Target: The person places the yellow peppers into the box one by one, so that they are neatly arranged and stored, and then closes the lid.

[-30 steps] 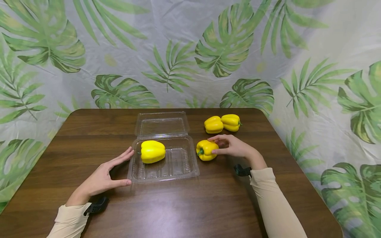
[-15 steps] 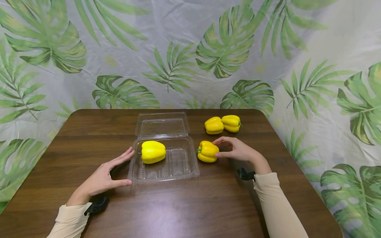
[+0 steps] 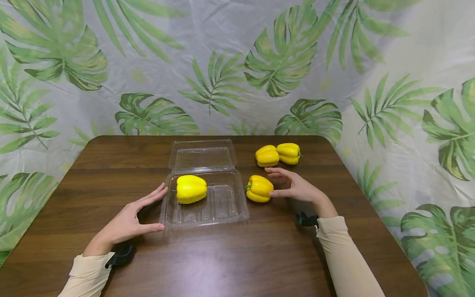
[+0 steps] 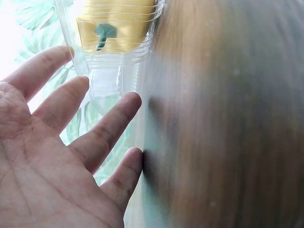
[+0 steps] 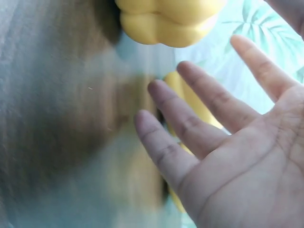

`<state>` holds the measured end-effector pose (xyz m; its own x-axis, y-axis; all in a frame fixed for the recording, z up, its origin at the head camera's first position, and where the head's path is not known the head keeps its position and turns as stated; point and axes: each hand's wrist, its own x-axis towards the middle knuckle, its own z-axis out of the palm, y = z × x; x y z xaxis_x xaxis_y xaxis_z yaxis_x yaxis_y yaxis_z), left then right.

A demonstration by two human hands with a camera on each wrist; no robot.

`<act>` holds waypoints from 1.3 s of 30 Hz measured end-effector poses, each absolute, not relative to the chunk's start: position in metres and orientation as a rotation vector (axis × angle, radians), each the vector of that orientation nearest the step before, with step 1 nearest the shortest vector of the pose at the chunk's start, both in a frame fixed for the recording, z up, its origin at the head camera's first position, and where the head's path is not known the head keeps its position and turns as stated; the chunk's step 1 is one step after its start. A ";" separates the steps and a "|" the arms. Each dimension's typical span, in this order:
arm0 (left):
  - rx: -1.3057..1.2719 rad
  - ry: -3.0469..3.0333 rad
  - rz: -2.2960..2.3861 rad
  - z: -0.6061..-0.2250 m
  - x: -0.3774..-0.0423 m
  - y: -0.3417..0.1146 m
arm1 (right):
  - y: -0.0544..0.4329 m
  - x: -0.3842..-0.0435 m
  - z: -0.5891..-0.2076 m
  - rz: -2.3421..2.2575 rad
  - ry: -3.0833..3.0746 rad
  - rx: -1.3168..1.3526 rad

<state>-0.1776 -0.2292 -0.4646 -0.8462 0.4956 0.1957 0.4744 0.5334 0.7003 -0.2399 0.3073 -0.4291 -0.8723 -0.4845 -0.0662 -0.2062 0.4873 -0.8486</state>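
Observation:
A yellow bell pepper (image 3: pixel 191 189) lies on its side in the base of a clear plastic clamshell container (image 3: pixel 226 216), its stem to the left. At the container's left edge my left hand (image 3: pixel 124 220) stays with fingers straight and spread, fingertips at the rim. Just right of the container another yellow bell pepper (image 3: pixel 259 189) lies on the table, stem pointing left. My right hand (image 3: pixel 298 186) is beside it, fingers extended and not wrapped round it. In the right wrist view a gap shows between the fingers (image 5: pixel 204 95) and that bell pepper (image 5: pixel 164 23).
Two more yellow bell peppers, a left one (image 3: pixel 266 156) and a right one (image 3: pixel 288 153), lie together at the back right of the brown wooden table (image 3: pixel 222 264). The container's lid (image 3: pixel 202 156) is folded back behind its base. A leaf-patterned cloth (image 3: pixel 222 62) hangs behind.
The pepper by my right hand has shifted slightly right and turned, its stem swinging from facing me to pointing left. My right hand has let go of it. The left hand has not moved.

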 end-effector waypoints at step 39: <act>0.855 2.720 1.231 -0.466 -0.179 -0.230 | 0.290 -0.251 -0.450 -1.462 2.280 -0.495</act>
<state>-0.1792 -0.2303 -0.4660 -0.8477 0.4965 0.1866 0.4680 0.5344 0.7039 -0.2506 0.2903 -0.4496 -0.8633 -0.4877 -0.1300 -0.0854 0.3949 -0.9147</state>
